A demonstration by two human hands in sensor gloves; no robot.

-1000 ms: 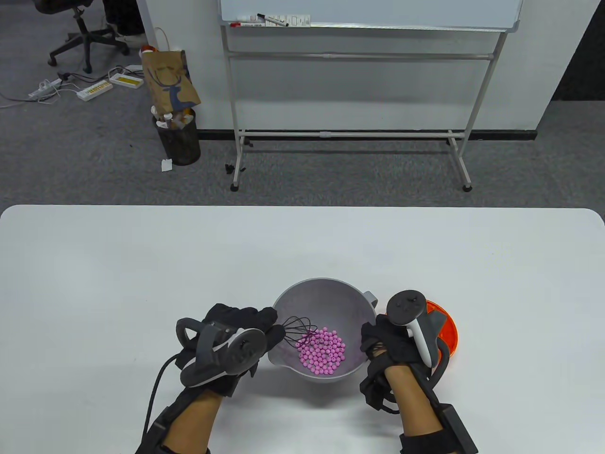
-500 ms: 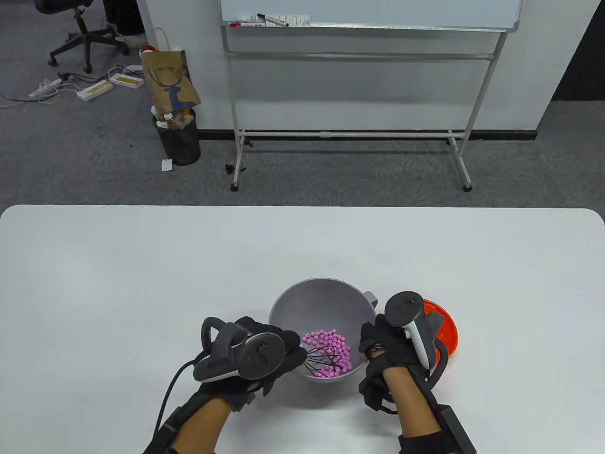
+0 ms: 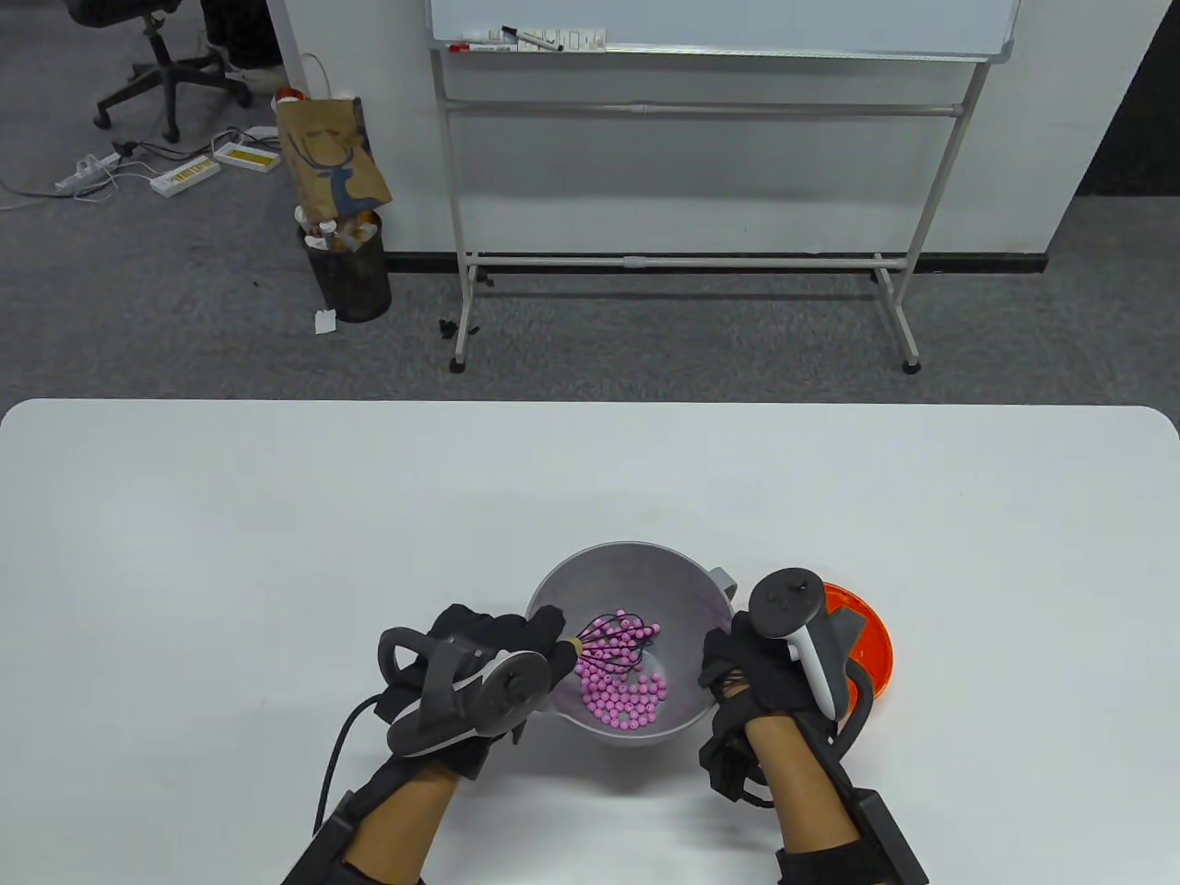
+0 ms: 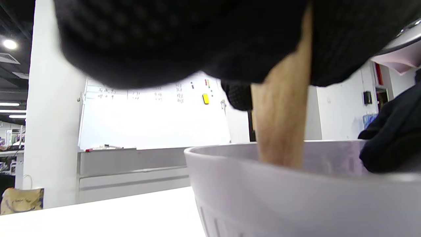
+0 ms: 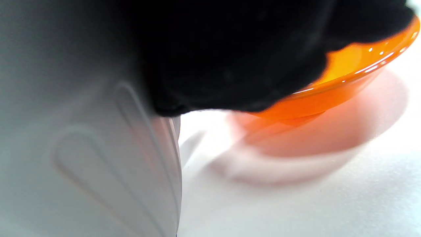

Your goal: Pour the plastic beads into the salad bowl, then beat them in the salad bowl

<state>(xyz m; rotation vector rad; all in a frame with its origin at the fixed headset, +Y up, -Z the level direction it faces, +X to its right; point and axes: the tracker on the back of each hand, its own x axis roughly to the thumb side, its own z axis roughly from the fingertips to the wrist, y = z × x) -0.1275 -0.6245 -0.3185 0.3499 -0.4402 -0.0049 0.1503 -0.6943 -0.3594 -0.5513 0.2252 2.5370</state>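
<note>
A white desk (image 3: 277,516) fills the lower frame; grey carpet (image 3: 645,332), a whiteboard (image 3: 719,23) above. Left grip (image 3: 498,645) clamps the whisk (image 3: 613,643) among pink beads (image 3: 622,691) in the grey salad bowl (image 3: 636,572), lower centre; right grip (image 3: 737,664) seemingly clasps its rim, beside an orange dish (image 3: 871,645).

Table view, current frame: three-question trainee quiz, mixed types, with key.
1. True or false: the pink beads lie inside the grey salad bowl.
2. Which hand holds the whisk? A) left hand B) right hand C) neither
3. Fill in: the orange dish sits on the table to the bowl's ____ in the table view.

Key: 1 true. 2 A; the right hand rests at the bowl's rim. 3 right.
</note>
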